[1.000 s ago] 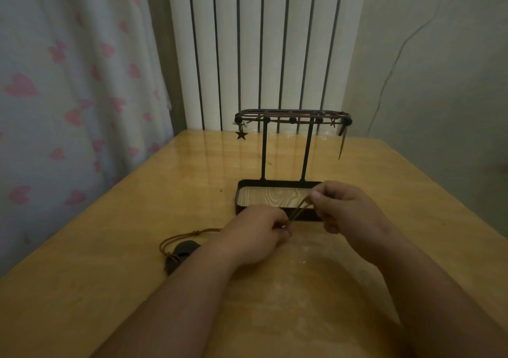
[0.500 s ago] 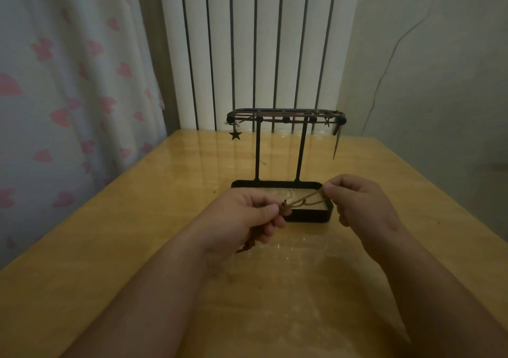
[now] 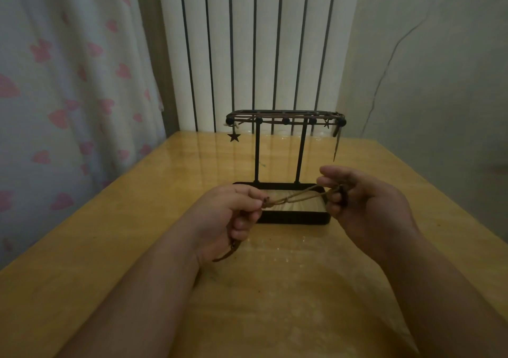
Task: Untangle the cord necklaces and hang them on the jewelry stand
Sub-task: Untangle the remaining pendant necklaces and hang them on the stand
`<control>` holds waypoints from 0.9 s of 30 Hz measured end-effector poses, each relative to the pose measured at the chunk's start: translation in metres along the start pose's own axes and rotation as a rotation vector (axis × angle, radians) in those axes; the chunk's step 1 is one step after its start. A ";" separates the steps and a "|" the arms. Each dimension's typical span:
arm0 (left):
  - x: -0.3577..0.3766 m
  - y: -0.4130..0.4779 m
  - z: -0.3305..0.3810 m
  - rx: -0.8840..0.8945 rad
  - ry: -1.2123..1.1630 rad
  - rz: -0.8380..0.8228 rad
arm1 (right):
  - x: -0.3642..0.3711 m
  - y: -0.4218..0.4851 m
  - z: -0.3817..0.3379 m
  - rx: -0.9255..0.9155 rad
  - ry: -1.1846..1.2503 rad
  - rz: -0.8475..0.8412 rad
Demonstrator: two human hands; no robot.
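The left hand (image 3: pixel 231 214) pinches the brown cord necklace (image 3: pixel 291 197) between thumb and forefinger at what seems to be a small knot. The right hand (image 3: pixel 365 206) pinches the far end, its fingers curled round what looks like a dark pendant (image 3: pixel 342 196). The cord hangs in the air above the table (image 3: pixel 110 247), just in front of the jewelry stand (image 3: pixel 291 218), and is drawn nearly taut between the two hands. That tension likely spreads the strands so their crossings show, and two strands do seem to cross near the left hand. A loose tail (image 3: pixel 228 253) droops below the left palm, clear of the stretched part. The stand's top rail (image 3: pixel 286 121) already carries cords, with a star charm (image 3: pixel 234 137) dangling at its left end. Working this near the stand probably makes hanging a short lift; the step in hand looks like untangling, with this cord not yet hung
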State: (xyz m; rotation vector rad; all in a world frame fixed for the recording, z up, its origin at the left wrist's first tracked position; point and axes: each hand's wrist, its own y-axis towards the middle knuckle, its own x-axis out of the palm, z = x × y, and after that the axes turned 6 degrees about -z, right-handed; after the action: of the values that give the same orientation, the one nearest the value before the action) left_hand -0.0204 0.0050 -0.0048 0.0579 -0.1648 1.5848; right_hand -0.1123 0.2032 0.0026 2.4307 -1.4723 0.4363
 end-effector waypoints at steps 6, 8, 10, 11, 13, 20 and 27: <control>0.001 -0.004 0.000 -0.010 0.126 -0.006 | -0.004 -0.002 -0.002 -0.033 -0.113 -0.002; 0.002 -0.005 0.000 0.006 0.141 -0.009 | -0.003 -0.003 -0.003 -0.027 -0.148 -0.035; 0.002 -0.005 -0.001 0.022 0.129 -0.004 | -0.003 -0.006 -0.005 0.001 -0.234 -0.098; 0.002 -0.004 -0.001 0.027 0.123 0.010 | -0.002 -0.007 -0.004 0.022 -0.355 -0.135; 0.003 -0.003 -0.002 0.023 0.097 0.054 | 0.000 -0.008 0.002 0.050 -0.727 -0.166; 0.005 0.001 -0.004 0.007 0.018 0.147 | 0.014 -0.009 0.015 -0.174 -0.979 -0.155; 0.010 0.003 -0.007 0.030 0.060 0.153 | 0.021 -0.013 0.020 -0.266 -0.986 -0.205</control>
State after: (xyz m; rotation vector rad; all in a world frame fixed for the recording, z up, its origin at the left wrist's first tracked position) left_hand -0.0230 0.0154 -0.0105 0.0211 -0.1001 1.7397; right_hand -0.0887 0.1843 -0.0082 2.6134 -1.3841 -1.0758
